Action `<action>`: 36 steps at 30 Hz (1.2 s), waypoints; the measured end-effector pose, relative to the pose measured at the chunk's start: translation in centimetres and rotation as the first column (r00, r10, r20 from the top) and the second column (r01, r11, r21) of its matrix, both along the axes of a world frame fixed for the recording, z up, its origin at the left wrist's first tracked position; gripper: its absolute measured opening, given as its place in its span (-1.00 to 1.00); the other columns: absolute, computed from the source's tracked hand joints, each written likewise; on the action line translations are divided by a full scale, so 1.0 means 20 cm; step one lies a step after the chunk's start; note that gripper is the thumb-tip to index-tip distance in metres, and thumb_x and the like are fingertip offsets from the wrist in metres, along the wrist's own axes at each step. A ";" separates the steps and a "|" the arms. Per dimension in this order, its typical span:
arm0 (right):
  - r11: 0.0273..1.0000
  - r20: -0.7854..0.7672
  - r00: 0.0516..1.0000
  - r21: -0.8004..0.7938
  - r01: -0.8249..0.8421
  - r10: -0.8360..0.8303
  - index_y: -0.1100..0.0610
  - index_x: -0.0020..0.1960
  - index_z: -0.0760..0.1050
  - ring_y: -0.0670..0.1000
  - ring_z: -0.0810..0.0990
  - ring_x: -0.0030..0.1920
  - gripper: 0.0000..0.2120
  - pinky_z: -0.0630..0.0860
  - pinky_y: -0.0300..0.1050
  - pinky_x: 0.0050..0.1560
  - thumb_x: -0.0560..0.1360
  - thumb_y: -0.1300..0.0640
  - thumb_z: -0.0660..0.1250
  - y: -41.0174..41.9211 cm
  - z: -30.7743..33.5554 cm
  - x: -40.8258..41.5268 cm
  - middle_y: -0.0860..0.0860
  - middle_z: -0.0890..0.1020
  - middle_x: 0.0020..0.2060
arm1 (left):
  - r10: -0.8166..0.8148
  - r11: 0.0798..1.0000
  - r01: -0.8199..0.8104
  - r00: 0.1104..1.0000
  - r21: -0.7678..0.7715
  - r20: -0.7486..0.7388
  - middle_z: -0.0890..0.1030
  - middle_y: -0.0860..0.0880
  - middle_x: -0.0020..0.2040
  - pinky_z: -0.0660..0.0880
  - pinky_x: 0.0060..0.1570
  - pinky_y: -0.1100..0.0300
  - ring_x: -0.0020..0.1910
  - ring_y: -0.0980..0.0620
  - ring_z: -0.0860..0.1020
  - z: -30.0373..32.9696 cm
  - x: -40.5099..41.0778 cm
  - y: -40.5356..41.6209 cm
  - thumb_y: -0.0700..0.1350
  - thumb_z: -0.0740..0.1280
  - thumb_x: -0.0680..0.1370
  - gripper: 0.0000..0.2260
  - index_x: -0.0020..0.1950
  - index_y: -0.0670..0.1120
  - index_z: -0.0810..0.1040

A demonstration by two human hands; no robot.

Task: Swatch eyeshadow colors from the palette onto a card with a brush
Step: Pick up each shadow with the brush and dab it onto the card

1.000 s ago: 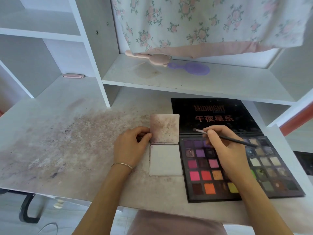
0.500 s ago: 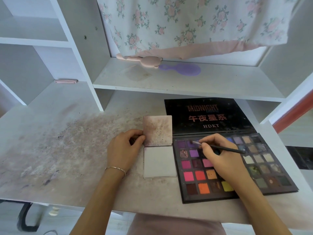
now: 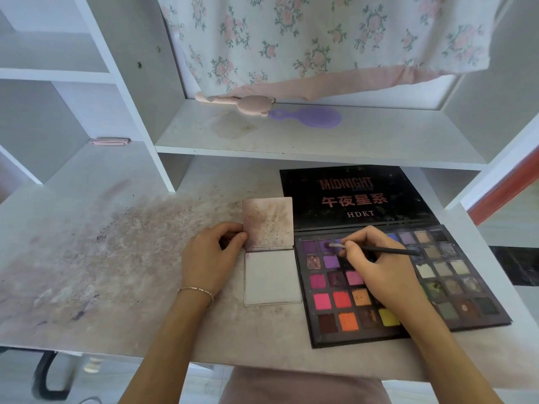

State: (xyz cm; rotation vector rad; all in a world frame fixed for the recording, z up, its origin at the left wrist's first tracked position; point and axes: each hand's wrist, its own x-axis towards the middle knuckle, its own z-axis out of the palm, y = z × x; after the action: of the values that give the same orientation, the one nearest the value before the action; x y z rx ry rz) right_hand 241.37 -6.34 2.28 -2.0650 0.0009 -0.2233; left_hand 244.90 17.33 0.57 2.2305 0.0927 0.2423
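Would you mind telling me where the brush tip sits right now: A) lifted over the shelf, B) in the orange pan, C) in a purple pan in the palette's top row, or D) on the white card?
C: the brush tip dips into a purple pan in the palette top row.

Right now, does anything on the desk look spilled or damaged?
Yes. Pinkish powder residue is smeared across the desk left of the card, and one pan in the palette looks crumbled.

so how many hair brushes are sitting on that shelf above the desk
2, both on the shelf under the floral cloth: a pink bear-shaped brush and a purple brush just right of it, nearly touching. The cloth may hide others.
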 end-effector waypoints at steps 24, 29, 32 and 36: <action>0.970 -0.024 0.985 0.178 -0.165 0.172 0.03 -0.23 0.49 -0.06 0.59 -0.28 -0.87 0.52 -0.28 -0.28 0.44 0.23 0.31 0.23 0.06 0.00 -0.04 0.64 -0.31 | -0.011 1.000 0.011 1.000 -0.001 0.010 0.59 0.19 -0.27 0.45 -0.17 0.20 -0.22 0.15 0.54 -0.01 0.00 0.00 -0.10 0.37 0.45 -0.92 -0.12 0.07 0.62; 0.958 -0.068 0.959 0.101 -0.268 0.275 -0.01 -0.24 0.49 -0.19 0.53 -0.33 -0.88 0.45 -0.38 -0.31 0.43 0.17 0.34 0.34 0.05 0.05 -0.09 0.63 -0.31 | -0.016 1.000 0.016 1.000 0.021 0.002 0.63 0.12 -0.21 0.45 -0.19 0.23 -0.21 0.14 0.54 -0.01 0.00 0.01 -0.08 0.36 0.45 -0.91 -0.10 0.08 0.62; 0.957 -0.079 0.955 0.074 -0.281 0.287 -0.01 -0.24 0.50 -0.24 0.50 -0.34 -0.90 0.40 -0.42 -0.34 0.43 0.15 0.35 0.36 0.04 0.08 -0.15 0.64 -0.31 | -0.020 0.999 0.020 1.000 0.034 0.001 0.63 0.12 -0.20 0.46 -0.18 0.21 -0.21 0.14 0.54 -0.02 0.01 0.01 -0.06 0.36 0.45 -0.92 -0.10 0.08 0.62; 0.957 -0.075 0.955 0.066 -0.284 0.288 0.00 -0.23 0.51 -0.25 0.51 -0.33 -0.92 0.40 -0.42 -0.32 0.42 0.14 0.35 0.37 0.03 0.10 -0.16 0.64 -0.30 | -0.016 0.999 0.015 1.000 0.042 0.003 0.63 0.12 -0.21 0.47 -0.19 0.20 -0.21 0.13 0.54 -0.02 0.01 0.01 -0.06 0.36 0.45 -0.91 -0.09 0.08 0.63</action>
State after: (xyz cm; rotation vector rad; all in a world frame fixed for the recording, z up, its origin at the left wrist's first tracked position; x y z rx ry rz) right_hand 243.43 0.96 2.79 -1.9903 -0.2373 0.0421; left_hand 245.08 17.56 0.14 2.2713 0.0690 0.2420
